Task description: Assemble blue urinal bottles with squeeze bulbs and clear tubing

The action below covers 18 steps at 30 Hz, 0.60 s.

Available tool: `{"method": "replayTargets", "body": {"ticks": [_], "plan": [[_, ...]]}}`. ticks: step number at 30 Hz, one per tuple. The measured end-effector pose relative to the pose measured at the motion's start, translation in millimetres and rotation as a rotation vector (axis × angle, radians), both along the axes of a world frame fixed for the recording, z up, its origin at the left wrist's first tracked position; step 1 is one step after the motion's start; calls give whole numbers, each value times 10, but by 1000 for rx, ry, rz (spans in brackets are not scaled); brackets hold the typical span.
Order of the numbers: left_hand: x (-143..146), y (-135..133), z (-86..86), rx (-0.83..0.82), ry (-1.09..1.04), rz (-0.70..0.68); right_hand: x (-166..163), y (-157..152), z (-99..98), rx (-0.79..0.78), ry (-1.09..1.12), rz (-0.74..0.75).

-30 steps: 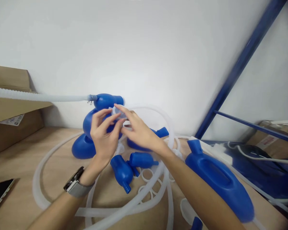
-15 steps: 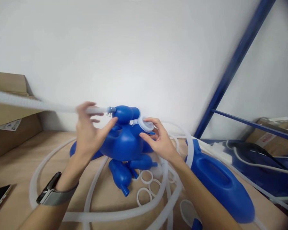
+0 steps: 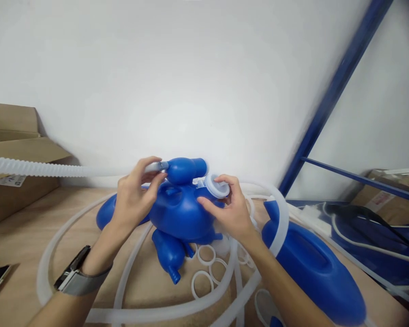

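Left hand (image 3: 132,195): grip narrow on white hose (image 3: 61,170) at neck of blue bulb (image 3: 184,170). Right hand (image 3: 236,211): grip holds white cap (image 3: 216,188) at mouth of blue bottle (image 3: 179,213). Risk: hose weight may drag the bulb askew; uneven finger pressure could tilt the cap.

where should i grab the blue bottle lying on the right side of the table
The blue bottle is likely best held by the bar along the far edge of its slot, from above and the right: the slot faces up, though its depth is unclear, the right forearm runs along the left side, and a pale hose crosses in front of its neck.
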<state>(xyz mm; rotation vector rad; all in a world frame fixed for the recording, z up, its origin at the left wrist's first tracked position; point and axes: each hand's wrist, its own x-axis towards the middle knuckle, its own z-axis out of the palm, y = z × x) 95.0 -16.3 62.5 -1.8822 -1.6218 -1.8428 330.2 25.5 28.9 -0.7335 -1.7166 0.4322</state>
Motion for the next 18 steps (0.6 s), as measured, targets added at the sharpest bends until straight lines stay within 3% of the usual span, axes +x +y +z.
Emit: {"method": "replayTargets", "body": {"ticks": [6,13,15,18], "plan": [[2,0,49,-156,-249,-136,-35,-36,-24,121,-74,-92],[-32,39,33,-210,-487,-327,-33,1,-68,102,-52,-126],[-58,39,38,-238,-456,-281,-31,7,-72,120,-63,-141],[-103,40,39,-309,-183,-66,-30,12,-78,172,-95,-169]]}}
